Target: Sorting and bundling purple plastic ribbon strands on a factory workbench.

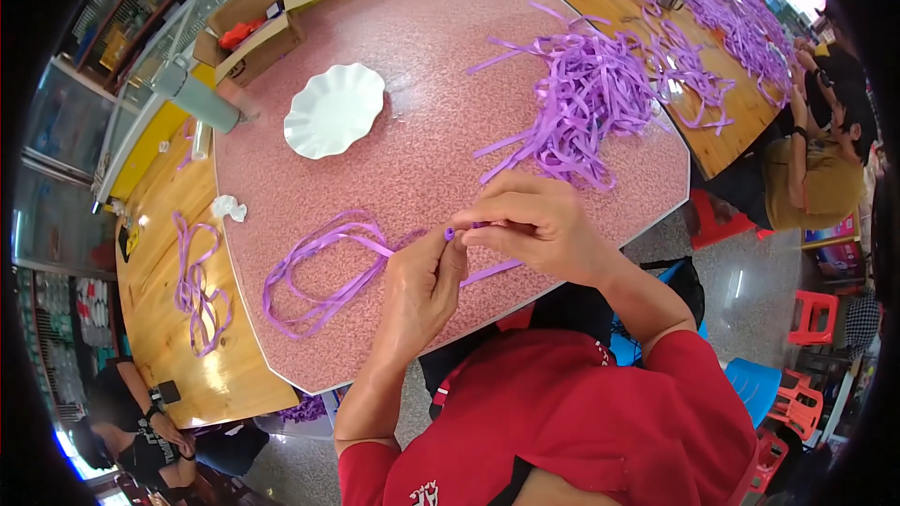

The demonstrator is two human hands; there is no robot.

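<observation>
While both hands meet above near edge of pink speckled tabletop (422,103), left hand (424,283) and right hand (536,225) pinch thin purple plastic ribbon strip (323,253) closed-fingered; strip's long axis trails left from left hand, looping flat on tabletop.

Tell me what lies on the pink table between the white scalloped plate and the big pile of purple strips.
Nothing: in the head view, bare pink tabletop separates the white plate from the purple pile.

A pink speckled table (422,131) fills the centre; red plastic stools (814,317) stand on grey floor (750,290) at right.
</observation>
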